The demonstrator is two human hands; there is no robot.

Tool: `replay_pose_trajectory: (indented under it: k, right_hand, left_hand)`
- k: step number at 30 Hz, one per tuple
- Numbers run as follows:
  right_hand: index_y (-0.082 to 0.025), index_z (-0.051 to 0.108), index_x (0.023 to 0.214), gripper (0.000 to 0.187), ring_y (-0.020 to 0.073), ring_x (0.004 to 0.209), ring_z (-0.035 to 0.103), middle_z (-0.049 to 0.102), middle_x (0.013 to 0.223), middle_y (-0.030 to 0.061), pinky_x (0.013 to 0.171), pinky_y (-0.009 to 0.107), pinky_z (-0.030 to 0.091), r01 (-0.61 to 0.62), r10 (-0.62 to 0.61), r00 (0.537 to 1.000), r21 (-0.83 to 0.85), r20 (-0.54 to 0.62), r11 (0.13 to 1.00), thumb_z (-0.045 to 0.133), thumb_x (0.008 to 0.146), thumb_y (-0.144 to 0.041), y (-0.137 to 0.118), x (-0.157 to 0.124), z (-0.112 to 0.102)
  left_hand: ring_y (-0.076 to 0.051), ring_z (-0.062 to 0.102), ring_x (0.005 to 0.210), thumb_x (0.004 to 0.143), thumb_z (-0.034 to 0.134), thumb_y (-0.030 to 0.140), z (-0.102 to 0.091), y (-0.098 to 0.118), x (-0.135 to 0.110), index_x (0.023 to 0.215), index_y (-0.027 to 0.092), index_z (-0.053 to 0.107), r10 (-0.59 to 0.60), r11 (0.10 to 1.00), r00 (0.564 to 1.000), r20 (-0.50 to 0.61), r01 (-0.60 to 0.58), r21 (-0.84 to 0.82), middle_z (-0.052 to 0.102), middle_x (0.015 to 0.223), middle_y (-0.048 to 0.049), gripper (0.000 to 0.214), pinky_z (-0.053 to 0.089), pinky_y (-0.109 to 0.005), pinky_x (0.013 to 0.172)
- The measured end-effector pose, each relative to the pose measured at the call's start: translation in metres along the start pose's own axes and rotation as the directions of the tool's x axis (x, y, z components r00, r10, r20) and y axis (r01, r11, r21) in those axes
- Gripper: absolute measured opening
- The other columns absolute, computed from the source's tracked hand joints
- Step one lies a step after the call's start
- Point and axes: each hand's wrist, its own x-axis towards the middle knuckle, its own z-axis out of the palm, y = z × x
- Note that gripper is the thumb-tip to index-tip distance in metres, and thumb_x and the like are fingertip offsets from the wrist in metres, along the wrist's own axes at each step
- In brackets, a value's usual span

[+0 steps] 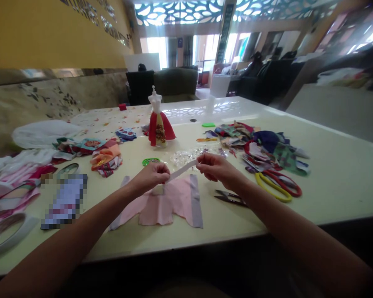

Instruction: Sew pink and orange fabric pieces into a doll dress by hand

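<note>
A narrow whitish strip, perhaps tape, is stretched between my two hands. My left hand pinches its lower end, and my right hand pinches the upper end. Beneath them a pink piece of cloth, cut like a small garment with grey bands at its sides, lies flat on the table. A small pale square rests near its middle. Dark thread snips lie under my right forearm. Behind the hands are a green oval case and a clear packet of small shiny pieces.
A small dress form in a red skirt stands farther back. Fabric scraps and scissors with yellow and red handles lie at right. More scraps, a tape roll and a blurred-out item are at left. The table's front edge runs close by.
</note>
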Motion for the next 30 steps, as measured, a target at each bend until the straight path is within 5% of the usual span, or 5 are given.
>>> replay_pose_trajectory:
  k: [7, 12, 16, 20, 30]
  right_hand:
    - [-0.017, 0.055, 0.067, 0.013, 0.0034, 0.042, 0.032, 0.042, 0.049, -0.0079, 0.040, 0.019, 0.014, -0.050, 0.054, 0.990, 0.036, -0.129, 0.998, 0.065, 0.060, -0.022, 0.011, 0.013, -0.021]
    - [-0.019, 0.053, 0.064, 0.013, 0.0038, 0.040, 0.030, 0.041, 0.047, -0.0075, 0.039, 0.020, 0.011, -0.098, 0.109, 0.971, 0.063, -0.214, 0.993, 0.065, 0.059, -0.021, 0.022, 0.011, -0.031]
    - [-0.019, 0.051, 0.063, 0.015, 0.0034, 0.040, 0.031, 0.041, 0.047, -0.0075, 0.040, 0.020, 0.014, -0.091, 0.113, 0.965, 0.103, -0.236, 0.991, 0.065, 0.058, -0.021, 0.017, 0.008, -0.032]
    - [-0.019, 0.052, 0.066, 0.020, 0.0036, 0.041, 0.033, 0.042, 0.049, -0.0075, 0.041, 0.020, 0.014, -0.094, 0.128, 0.974, 0.175, -0.190, 0.980, 0.070, 0.058, -0.022, 0.010, 0.004, -0.029]
    - [-0.020, 0.053, 0.070, 0.021, 0.0049, 0.041, 0.033, 0.042, 0.048, -0.0071, 0.040, 0.020, 0.014, -0.173, 0.194, 0.975, 0.171, -0.113, 0.970, 0.072, 0.063, -0.025, 0.017, 0.000, -0.016]
  left_hand:
    - [-0.012, 0.050, 0.065, 0.066, 0.067, 0.033, 0.010, 0.001, 0.034, 0.069, 0.016, 0.067, -0.001, 0.992, 1.000, 0.010, 0.000, 0.129, 0.060, 0.065, 0.0021, 0.017, 0.035, -0.026, 0.065]
    - [-0.012, 0.051, 0.068, 0.071, 0.074, 0.052, 0.010, -0.008, 0.042, 0.079, 0.017, 0.067, -0.012, 1.000, 0.999, 0.046, 0.011, 0.027, 0.062, 0.072, 0.0017, 0.037, 0.035, -0.026, 0.066]
    - [-0.014, 0.054, 0.076, 0.082, 0.063, 0.060, 0.007, -0.014, 0.039, 0.084, 0.017, 0.067, 0.066, 0.998, 0.998, 0.010, -0.066, -0.023, 0.065, 0.082, -0.0016, 0.044, 0.040, -0.027, 0.074]
    - [-0.015, 0.057, 0.079, 0.083, 0.063, 0.054, 0.000, -0.016, 0.036, 0.085, 0.016, 0.067, 0.128, 0.991, 0.991, -0.027, -0.127, 0.039, 0.066, 0.083, -0.0021, 0.037, 0.042, -0.027, 0.076]
    - [-0.017, 0.062, 0.076, 0.077, 0.062, 0.034, -0.005, -0.027, 0.041, 0.088, 0.016, 0.073, 0.061, 0.956, 0.995, 0.075, -0.080, 0.284, 0.071, 0.084, -0.0039, 0.023, 0.043, -0.027, 0.069]
